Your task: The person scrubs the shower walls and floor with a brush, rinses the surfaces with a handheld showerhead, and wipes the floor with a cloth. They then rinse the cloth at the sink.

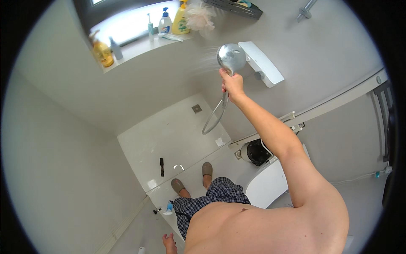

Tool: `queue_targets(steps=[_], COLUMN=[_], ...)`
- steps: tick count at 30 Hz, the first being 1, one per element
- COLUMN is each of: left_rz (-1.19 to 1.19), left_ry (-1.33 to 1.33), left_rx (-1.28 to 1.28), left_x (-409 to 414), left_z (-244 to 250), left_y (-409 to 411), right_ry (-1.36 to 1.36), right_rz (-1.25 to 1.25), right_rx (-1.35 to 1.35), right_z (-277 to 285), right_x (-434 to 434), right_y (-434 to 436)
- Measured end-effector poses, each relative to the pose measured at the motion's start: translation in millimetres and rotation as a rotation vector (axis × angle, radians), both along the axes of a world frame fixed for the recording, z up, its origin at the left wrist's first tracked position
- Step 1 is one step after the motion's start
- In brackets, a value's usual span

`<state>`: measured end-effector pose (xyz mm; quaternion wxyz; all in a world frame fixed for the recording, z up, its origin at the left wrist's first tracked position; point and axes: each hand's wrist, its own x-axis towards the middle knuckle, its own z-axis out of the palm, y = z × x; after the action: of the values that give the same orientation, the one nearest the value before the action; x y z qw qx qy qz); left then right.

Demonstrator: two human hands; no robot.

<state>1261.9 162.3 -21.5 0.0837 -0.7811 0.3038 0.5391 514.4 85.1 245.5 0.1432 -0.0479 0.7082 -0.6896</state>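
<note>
My right hand (233, 85) is stretched out and grips the handle of a round chrome shower head (233, 57). Fine jets of water spray from its face toward the left. A flexible metal hose (219, 119) hangs from the handle in a loop. Just behind the head, a white shower mixer shelf (263, 65) with a round grey knob (259, 75) is fixed to the wall. Low at the lower left, my left hand (170, 243) is partly cut off by the frame, its fingers apart and nothing seen in it.
Pump bottles (165, 23), a toothbrush (150, 27) and a tube (171, 37) line the windowsill. A bath puff (199, 17) hangs by a corner rack (236, 8). A black brush-like object (161, 167) lies on the shower floor (171, 127). A toilet (268, 184) and lined bin (257, 152) stand right.
</note>
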Motion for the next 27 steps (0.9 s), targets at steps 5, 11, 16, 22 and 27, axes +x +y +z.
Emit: queue_targets(steps=[5,11,16,22,27], left_rz=[-0.007,-0.067,-0.124,-0.157,-0.176], left_ry=[0.098,0.097,0.015,-0.011,-0.003], left_rx=[-0.114,-0.133,-0.009,0.062,0.037], left_x=[-25,-48,-28,-10,-26], left_z=[-11,-1,-12,-22,-22], left_y=[-32,-59,-54,-45,-60], right_ry=[0.053,0.198,0.18,0.14,0.116], right_rz=[-0.12,-0.328,-0.467,-0.477,-0.254], right_rx=[-0.017,-0.056,-0.025,-0.02,0.042], right_z=[15,51,51,45,71], right_x=[-26,-34,-19,-33,-32], right_y=[60,126,189,236,207])
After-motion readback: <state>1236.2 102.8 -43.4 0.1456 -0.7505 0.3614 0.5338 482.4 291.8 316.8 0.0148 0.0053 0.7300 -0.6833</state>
